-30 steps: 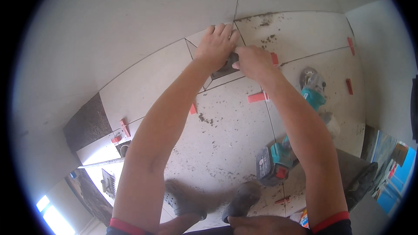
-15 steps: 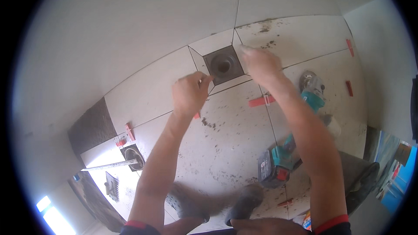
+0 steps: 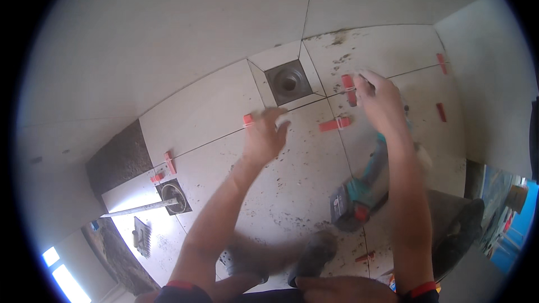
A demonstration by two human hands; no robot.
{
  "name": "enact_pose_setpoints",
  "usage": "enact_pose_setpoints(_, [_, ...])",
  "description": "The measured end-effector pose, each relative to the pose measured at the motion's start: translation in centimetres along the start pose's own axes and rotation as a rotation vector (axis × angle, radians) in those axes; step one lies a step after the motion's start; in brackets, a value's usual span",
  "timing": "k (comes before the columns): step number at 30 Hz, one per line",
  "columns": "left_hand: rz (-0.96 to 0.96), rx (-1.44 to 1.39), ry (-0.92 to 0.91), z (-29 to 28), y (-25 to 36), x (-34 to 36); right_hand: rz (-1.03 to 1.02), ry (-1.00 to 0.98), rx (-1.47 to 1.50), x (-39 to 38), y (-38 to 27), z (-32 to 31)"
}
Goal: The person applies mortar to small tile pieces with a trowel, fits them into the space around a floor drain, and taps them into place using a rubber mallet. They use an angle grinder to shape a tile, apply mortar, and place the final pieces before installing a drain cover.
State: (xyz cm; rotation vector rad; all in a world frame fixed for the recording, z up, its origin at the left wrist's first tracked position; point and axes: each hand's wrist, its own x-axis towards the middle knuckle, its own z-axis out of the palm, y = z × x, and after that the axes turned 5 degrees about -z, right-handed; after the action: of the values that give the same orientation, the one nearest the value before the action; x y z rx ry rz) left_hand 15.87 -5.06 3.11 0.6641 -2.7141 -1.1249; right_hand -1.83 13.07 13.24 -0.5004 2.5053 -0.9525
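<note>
A dark square floor drain (image 3: 288,82) with a round hole sits among pale floor tiles (image 3: 303,163), framed by narrow cut strips. My left hand (image 3: 265,137) hovers over the joint just below the drain's near left corner, thumb apart from the fingers, holding nothing. A red tile-levelling wedge (image 3: 248,120) is close to its fingers. To the right of the drain, my right hand (image 3: 383,104) is curled, its fingertips beside an upright red wedge (image 3: 349,90) in a white clip. Whatever those fingers pinch, if anything, is hidden. Another red wedge (image 3: 334,124) lies across a joint between both hands.
A teal cordless angle grinder (image 3: 359,193) lies partly under my right forearm. At left are a second drain (image 3: 174,196) with a long pale strip (image 3: 137,210) across it, a notched trowel (image 3: 141,237) and more red wedges (image 3: 169,162). A dark bucket-like object (image 3: 457,227) stands at right.
My left hand has drawn back from the drain's edge toward me and opened. My right hand has moved right and slightly nearer, uncovering the upright red wedge.
</note>
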Motion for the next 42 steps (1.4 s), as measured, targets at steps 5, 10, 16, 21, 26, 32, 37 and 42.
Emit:
enact_pose_setpoints(5, [-0.063, 0.083, -0.174, -0.9, 0.1, 7.4, -0.045, 0.117, 0.21, -7.2, 0.9, -0.7])
enact_pose_setpoints(10, [0.045, 0.326, -0.462, 1.7, -0.5, 11.1, 0.072, 0.015, 0.354, -12.1, 1.9, -0.3])
enact_pose_setpoints(16, [0.067, 0.407, -0.555, 3.9, -1.7, 13.3, 0.118, 0.014, 0.393, -14.4, 2.9, 0.0])
enact_pose_setpoints(21, [0.052, 0.354, -0.538, 3.0, -0.7, 13.6, 0.132, 0.023, 0.406, -15.4, 3.1, -0.8])
enact_pose_setpoints(26, [-0.033, 0.098, -0.492, -2.8, 3.7, 11.4, 0.107, 0.033, 0.359, -16.9, 2.9, -1.4])
enact_pose_setpoints(32, [-0.116, -0.016, -0.807, -16.9, 5.6, 5.4, 0.02, -0.083, 0.397, -20.8, 0.2, -0.8])
enact_pose_setpoints(37, [-0.565, 0.237, -1.393, -21.9, 2.1, -5.5, -0.148, -0.298, 0.611, -22.3, -1.2, 2.9])
enact_pose_setpoints(42, [-0.585, -0.013, -1.486, -17.1, -1.4, -16.7, -0.074, -0.628, 0.745, -22.7, -2.3, 7.4])
